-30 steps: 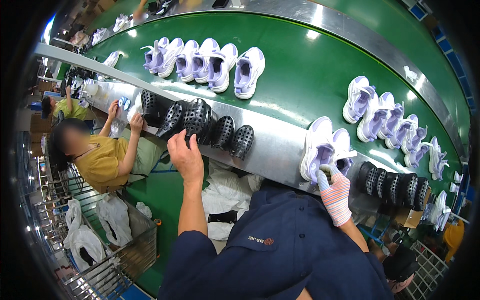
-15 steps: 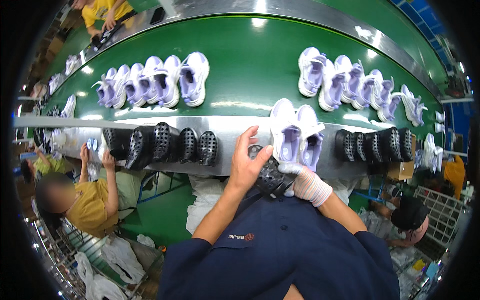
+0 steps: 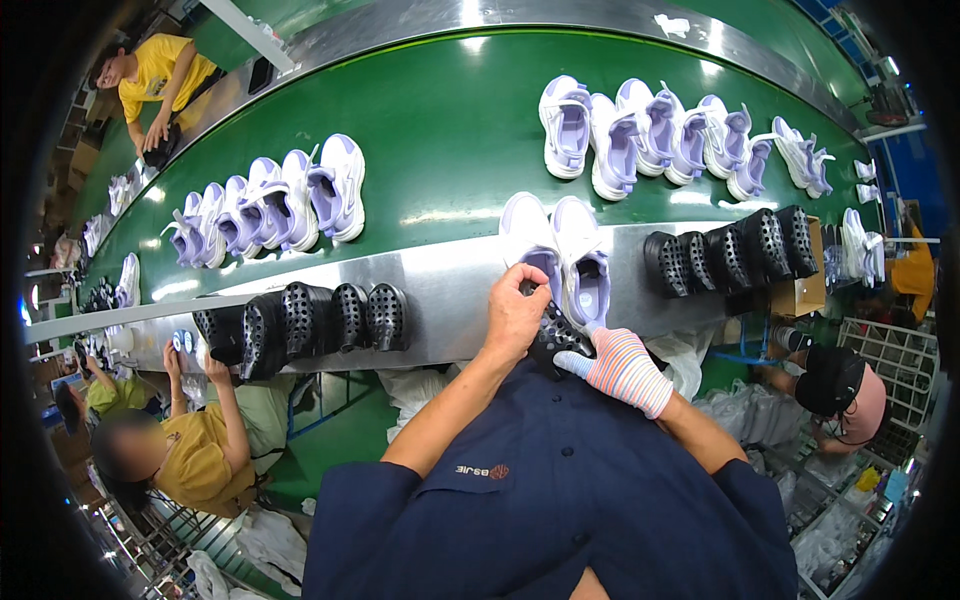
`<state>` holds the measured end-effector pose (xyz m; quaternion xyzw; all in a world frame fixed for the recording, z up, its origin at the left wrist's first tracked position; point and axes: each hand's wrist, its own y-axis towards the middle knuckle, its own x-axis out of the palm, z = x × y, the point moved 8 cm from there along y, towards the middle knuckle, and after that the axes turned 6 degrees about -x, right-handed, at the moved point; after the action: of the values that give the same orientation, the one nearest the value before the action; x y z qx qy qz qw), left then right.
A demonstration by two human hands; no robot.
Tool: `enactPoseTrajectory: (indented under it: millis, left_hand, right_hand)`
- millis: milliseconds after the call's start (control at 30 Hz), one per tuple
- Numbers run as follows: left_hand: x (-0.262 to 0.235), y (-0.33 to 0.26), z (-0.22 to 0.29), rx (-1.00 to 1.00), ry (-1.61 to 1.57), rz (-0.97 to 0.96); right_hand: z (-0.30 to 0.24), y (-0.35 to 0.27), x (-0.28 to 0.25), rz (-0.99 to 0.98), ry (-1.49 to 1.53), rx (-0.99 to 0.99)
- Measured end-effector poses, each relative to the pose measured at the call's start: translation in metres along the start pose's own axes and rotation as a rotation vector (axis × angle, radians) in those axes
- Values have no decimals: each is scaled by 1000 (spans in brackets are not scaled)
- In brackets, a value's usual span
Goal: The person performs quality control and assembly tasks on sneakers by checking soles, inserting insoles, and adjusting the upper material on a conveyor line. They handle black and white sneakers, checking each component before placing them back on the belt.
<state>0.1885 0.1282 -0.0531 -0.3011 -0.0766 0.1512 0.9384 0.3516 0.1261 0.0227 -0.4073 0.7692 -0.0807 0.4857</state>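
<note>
A pair of white and lilac sneakers stands in front of me, the left sneaker [image 3: 528, 225] and the right sneaker [image 3: 576, 230] side by side, toes pointing away. Behind their heels, close to my shirt, is a black perforated shoe form [image 3: 556, 338]. My bare left hand [image 3: 515, 315] is closed with thumb and forefinger pinched at the form's upper left end, over the left sneaker's opening, partly hiding both. My right hand [image 3: 628, 372], in a striped knit glove, grips the form's lower right side near the right sneaker's heel.
Black perforated forms stand in rows on the metal ledge [image 3: 440, 300], left [image 3: 300, 320] and right [image 3: 735, 255]. More sneakers line the green table, left [image 3: 265, 210] and right [image 3: 650, 130]. Co-workers are at the left [image 3: 195, 440], far left [image 3: 155, 85] and right [image 3: 845, 390].
My left hand has gone from spread fingers around the form to a pinch by the left sneaker's opening. The form has tilted and moved toward the sneakers. The whole view has shifted.
</note>
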Motion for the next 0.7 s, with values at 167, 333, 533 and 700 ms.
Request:
enactPoseTrajectory:
  millis: [167,333,533,700]
  left_hand:
    - [8,-9,22,291,278,200]
    - [12,-12,76,738,809,422]
    - [38,24,47,773,871,1]
    - [-2,53,21,556,819,-24]
  right_hand:
    - [21,4,6,50,104,-29]
    - [33,19,-12,-60,-90,138]
    - [13,83,-1,83,-219,83]
    - [-4,101,47,355,-394,-62]
